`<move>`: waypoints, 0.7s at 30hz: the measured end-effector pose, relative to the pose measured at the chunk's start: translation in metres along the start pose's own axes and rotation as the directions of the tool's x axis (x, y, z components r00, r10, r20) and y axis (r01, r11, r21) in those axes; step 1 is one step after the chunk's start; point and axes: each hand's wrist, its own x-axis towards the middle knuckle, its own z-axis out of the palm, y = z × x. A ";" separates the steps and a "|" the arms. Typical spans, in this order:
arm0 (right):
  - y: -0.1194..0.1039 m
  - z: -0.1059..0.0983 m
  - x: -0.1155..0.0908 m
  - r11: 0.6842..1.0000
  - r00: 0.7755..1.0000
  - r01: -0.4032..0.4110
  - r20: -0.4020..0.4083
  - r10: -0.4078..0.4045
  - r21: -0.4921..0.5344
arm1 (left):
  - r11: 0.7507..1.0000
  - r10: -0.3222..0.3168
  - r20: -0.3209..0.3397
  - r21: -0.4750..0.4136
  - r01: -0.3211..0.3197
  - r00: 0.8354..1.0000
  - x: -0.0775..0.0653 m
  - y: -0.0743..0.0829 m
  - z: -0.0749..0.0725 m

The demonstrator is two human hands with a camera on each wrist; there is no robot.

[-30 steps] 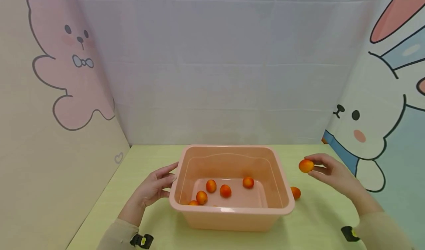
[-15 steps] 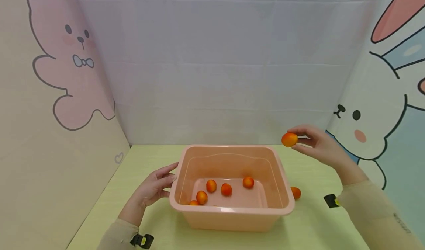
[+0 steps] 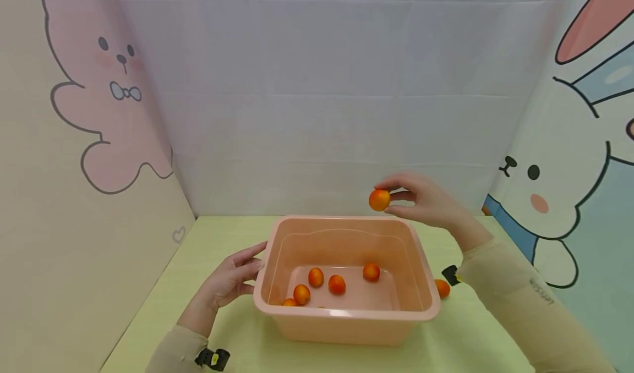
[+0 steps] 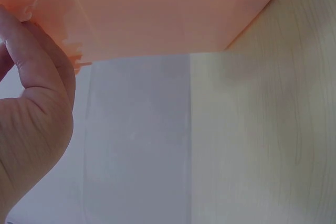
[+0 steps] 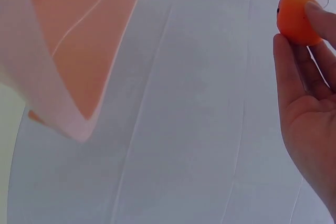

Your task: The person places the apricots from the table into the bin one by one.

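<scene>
My right hand [image 3: 423, 202] pinches a small, smooth orange fruit [image 3: 379, 200] between thumb and fingertips, raised above the back rim of the pink plastic basin [image 3: 342, 328]. A dark spot marks the fruit [image 5: 295, 19] in the right wrist view. At the basin's left side, my left hand [image 3: 229, 280] rests its fingers and thumb against the outside, just at the rim; the left wrist view shows those fingers [image 4: 34, 59] close against the pink wall [image 4: 157, 14]. Inside the basin lie several similar fruits [image 3: 337, 284], some partly hidden by the front rim.
Another orange fruit [image 3: 442, 289] sits on the pale green table [image 3: 233, 329] right of the basin, partly covered by its rim. A white sheet [image 3: 317, 109] hangs behind the table. Panels with a cartoon bear [image 3: 114, 136] and rabbit [image 3: 550, 197] stand at the sides.
My right hand has risen from beside the basin and moved left with the fruit, over the basin's back right. The left hand and the basin keep their places.
</scene>
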 end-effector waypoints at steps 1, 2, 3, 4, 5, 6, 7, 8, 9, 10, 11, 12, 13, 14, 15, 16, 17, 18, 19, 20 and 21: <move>0.000 0.004 0.005 1.000 1.000 0.005 0.015 -0.006 0.015 | 1.000 -0.002 -0.002 0.001 0.002 1.000 0.000 0.000 0.000; 0.000 0.008 0.009 0.999 1.000 0.011 0.027 -0.012 0.032 | 1.000 -0.003 -0.003 0.002 0.003 1.000 0.000 0.000 0.000; 0.000 0.012 0.013 0.999 0.999 0.017 0.036 -0.018 0.047 | 1.000 -0.003 -0.004 0.002 0.003 1.000 0.000 0.000 0.000; 0.001 0.017 0.016 0.998 0.999 0.024 0.044 -0.026 0.062 | 1.000 -0.004 -0.004 0.000 0.004 1.000 0.000 0.000 0.000; 0.001 0.021 0.019 0.997 0.998 0.029 0.050 -0.033 0.077 | 1.000 -0.003 -0.003 0.000 0.003 1.000 0.000 0.000 0.001; 0.002 0.025 0.022 0.995 0.998 0.033 0.054 -0.038 0.092 | 1.000 -0.002 -0.001 -0.002 0.002 1.000 0.000 0.000 0.001; 0.003 0.030 0.025 0.994 0.997 0.036 0.059 -0.042 0.102 | 1.000 -0.002 0.002 -0.003 0.002 1.000 0.000 0.000 0.001; 0.003 0.034 0.027 0.993 0.997 0.035 0.068 -0.043 0.116 | 1.000 -0.002 0.003 -0.005 0.002 1.000 0.000 0.000 0.001; 0.004 0.038 0.029 0.992 0.996 0.032 0.079 -0.042 0.124 | 1.000 -0.001 0.004 -0.006 0.001 1.000 0.000 0.000 0.001; 0.005 0.043 0.032 0.991 0.995 0.025 0.093 -0.037 0.130 | 1.000 -0.001 0.005 -0.007 0.001 1.000 0.000 0.000 0.001; 0.005 0.047 0.034 0.990 0.994 0.016 0.107 -0.031 0.137 | 1.000 -0.001 0.005 -0.007 0.001 1.000 0.000 0.000 0.002; 0.006 0.051 0.036 0.990 0.992 0.004 0.122 -0.022 0.139 | 1.000 -0.001 0.005 -0.008 0.001 1.000 0.000 0.000 0.002; 0.007 0.055 0.037 0.991 0.990 -0.008 0.138 -0.010 0.134 | 1.000 -0.001 0.005 -0.007 0.001 1.000 0.000 0.000 0.002; 0.007 0.058 0.039 0.991 0.988 -0.022 0.155 0.002 0.130 | 1.000 -0.001 0.005 -0.005 0.001 1.000 0.000 0.000 0.002; 0.008 0.062 0.041 0.991 0.985 -0.035 0.170 0.013 0.129 | 1.000 0.000 0.005 -0.005 0.000 1.000 0.000 0.000 0.002; 0.009 0.066 0.043 0.991 0.982 -0.047 0.186 0.022 0.129 | 1.000 0.001 0.006 -0.005 -0.001 1.000 0.000 0.000 0.002; 0.011 0.070 0.044 0.990 0.979 -0.058 0.202 0.031 0.129 | 1.000 0.002 0.007 -0.005 -0.002 1.000 0.000 0.000 0.002; 0.011 0.074 0.046 0.988 0.975 -0.072 0.217 0.042 0.136 | 1.000 0.004 0.009 -0.006 -0.004 1.000 0.000 -0.001 0.002; 0.012 0.078 0.048 0.986 0.971 -0.088 0.232 0.054 0.141 | 1.000 0.005 0.009 -0.006 -0.005 1.000 0.000 -0.001 0.002; 0.013 0.082 0.049 0.982 0.966 -0.106 0.250 0.065 0.154 | 1.000 0.008 0.010 -0.007 -0.008 1.000 0.000 -0.001 0.002; 0.014 0.087 0.050 0.978 0.961 -0.127 0.266 0.080 0.164 | 1.000 0.010 0.012 -0.009 -0.009 1.000 0.000 -0.002 0.002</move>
